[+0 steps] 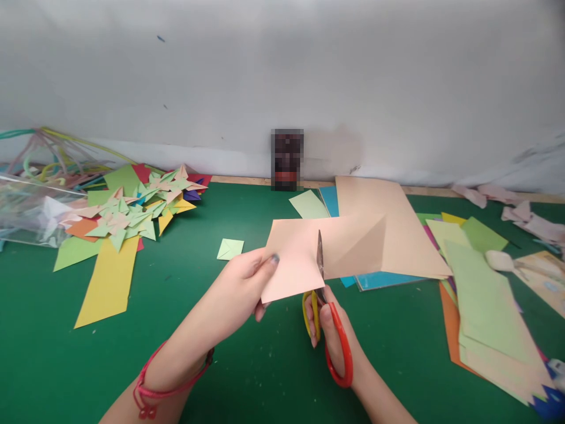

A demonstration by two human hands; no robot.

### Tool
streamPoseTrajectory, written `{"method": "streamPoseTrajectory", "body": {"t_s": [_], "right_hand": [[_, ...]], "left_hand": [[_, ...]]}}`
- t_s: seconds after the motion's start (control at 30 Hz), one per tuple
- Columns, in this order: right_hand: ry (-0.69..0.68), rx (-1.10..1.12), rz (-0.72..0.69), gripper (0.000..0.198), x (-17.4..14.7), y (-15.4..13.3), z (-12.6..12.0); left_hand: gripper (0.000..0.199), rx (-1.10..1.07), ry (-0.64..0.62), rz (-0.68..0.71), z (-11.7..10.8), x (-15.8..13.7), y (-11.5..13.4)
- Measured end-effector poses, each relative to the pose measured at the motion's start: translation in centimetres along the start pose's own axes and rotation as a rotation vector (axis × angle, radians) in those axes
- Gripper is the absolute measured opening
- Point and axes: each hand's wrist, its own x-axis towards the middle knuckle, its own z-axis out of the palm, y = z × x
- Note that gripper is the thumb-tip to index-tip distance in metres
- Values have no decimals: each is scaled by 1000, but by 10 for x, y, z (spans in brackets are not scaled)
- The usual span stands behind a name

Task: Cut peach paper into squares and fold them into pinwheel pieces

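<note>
Peach paper (291,253) is pinched in the left hand (249,274); the right hand (336,338) curls around scissors (320,268).

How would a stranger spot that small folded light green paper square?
Find the wide green tabletop, then look between the spiky multicoloured paper pile and the person's left hand. The light green paper square lies there, showing diagonal folds; unlike the pile's overlapping pieces, it sits alone.

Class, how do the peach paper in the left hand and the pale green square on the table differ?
The peach paper looks larger than the green square. The left hand holds the paper up, at the scissors; the square lies on the table. Both are pale in colour.
</note>
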Motion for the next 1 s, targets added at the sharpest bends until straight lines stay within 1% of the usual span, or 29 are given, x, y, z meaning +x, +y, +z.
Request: {"method": "streamPoseTrajectory", "body": {"t_s": [0.13,0.23,0.77,1.0], "right_hand": [[26,-8,52,57,-1,1,0],[38,-2,77,56,-2,1,-1],[86,-23,110,51,-2,-5,1],[82,-21,115,51,-2,-4,0]], "left_hand": [[32,-24,-26,-4,1,0,0],[32,-29,-22,-2,2,-1,0],[31,-32,-27,0,3,0,-1],[31,-29,-22,-3,3,1,0]]}}
